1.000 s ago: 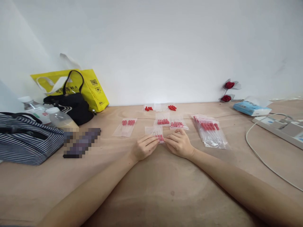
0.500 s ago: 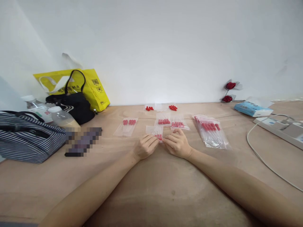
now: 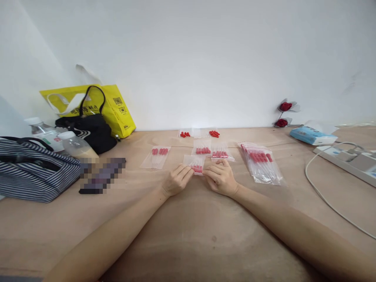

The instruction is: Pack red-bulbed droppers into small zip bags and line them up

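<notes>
Between my hands is a small clear zip bag (image 3: 197, 169) holding several red-tipped clear sticks, its red ends toward me. My left hand (image 3: 178, 180) pinches the bag's near left corner. At its near right corner, the fingers of my right hand (image 3: 221, 178) are closed on the edge. Just beyond lie two similar filled bags, one in the middle (image 3: 202, 150) and one to its right (image 3: 221, 154). Another bag of red-tipped sticks (image 3: 156, 156) lies to the left. A stack of filled bags (image 3: 262, 164) is at the right.
Red pieces (image 3: 214, 134) lie on bags near the wall. At left are a striped bag (image 3: 38, 176), bottles (image 3: 78, 147), a pixelated dark object (image 3: 102, 176) and a yellow bag (image 3: 123, 113). A tissue pack (image 3: 313, 135), cloth roses (image 3: 282, 113) and a power strip (image 3: 346, 160) with its cable stand right.
My left hand has shifted slightly left along the bag's near edge, showing more of the red tips. My right hand has barely moved, and the view has shifted slightly.
</notes>
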`<state>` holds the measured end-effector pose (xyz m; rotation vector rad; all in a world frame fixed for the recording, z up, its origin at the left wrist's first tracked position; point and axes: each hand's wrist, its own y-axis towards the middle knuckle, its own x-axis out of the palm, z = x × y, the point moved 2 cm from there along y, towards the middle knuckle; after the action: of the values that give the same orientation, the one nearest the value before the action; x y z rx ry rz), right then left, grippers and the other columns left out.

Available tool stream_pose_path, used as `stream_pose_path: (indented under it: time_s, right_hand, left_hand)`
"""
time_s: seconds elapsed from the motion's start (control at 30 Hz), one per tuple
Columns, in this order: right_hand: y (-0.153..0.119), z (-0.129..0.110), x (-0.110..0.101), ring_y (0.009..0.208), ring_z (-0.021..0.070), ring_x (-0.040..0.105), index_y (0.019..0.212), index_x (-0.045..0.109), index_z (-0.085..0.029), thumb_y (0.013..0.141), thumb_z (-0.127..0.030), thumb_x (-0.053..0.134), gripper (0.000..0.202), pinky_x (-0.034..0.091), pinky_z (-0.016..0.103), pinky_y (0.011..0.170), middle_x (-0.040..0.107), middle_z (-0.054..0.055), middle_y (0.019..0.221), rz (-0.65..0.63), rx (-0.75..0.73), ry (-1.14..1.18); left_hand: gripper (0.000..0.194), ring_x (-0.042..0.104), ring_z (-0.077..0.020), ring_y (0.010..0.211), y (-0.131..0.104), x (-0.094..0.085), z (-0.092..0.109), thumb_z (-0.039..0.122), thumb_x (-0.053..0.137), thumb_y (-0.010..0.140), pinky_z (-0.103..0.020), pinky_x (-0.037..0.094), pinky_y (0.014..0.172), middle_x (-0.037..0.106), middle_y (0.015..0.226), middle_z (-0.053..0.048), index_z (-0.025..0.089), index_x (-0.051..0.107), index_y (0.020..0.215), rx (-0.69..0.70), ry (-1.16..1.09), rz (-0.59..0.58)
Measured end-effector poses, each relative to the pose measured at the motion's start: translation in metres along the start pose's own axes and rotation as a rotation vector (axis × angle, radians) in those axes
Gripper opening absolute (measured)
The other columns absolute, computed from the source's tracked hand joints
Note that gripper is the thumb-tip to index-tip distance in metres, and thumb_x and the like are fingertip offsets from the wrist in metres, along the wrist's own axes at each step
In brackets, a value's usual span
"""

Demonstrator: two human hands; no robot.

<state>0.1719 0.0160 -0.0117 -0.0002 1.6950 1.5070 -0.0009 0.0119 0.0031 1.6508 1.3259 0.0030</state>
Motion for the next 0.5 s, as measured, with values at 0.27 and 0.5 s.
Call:
stream_pose_path:
  time_s: [0.27, 0.5]
  right_hand:
    - [-0.001, 0.001, -0.006, 0.066, 0.0105, 0.056, 0.078, 0.057, -0.019, 0.073, -0.009, 0.048, 0.014, 0.032, 0.032, 0.072, 0.066, 0.000, 0.075, 0.041, -0.009, 0.022]
    - [-0.005, 0.001, -0.013, 0.066, 0.0101, 0.057, 0.078, 0.056, -0.019, 0.073, -0.008, 0.047, 0.015, 0.031, 0.032, 0.075, 0.066, -0.001, 0.075, 0.019, 0.002, 0.055]
  left_hand:
    - [0.007, 0.057, -0.0150, 0.071, -0.010, -0.005, -0.015, 0.012, 0.047, 0.082, -0.030, 0.048, 0.069, 0.061, 0.074, -0.006, 0.012, 0.053, 0.081, -0.037, 0.007, -0.055]
    - [0.010, 0.055, -0.0131, 0.068, -0.021, -0.013, -0.024, 0.012, 0.044, 0.083, -0.027, 0.046, 0.066, 0.059, 0.070, -0.003, 0.014, 0.052, 0.077, -0.057, -0.085, -0.054]
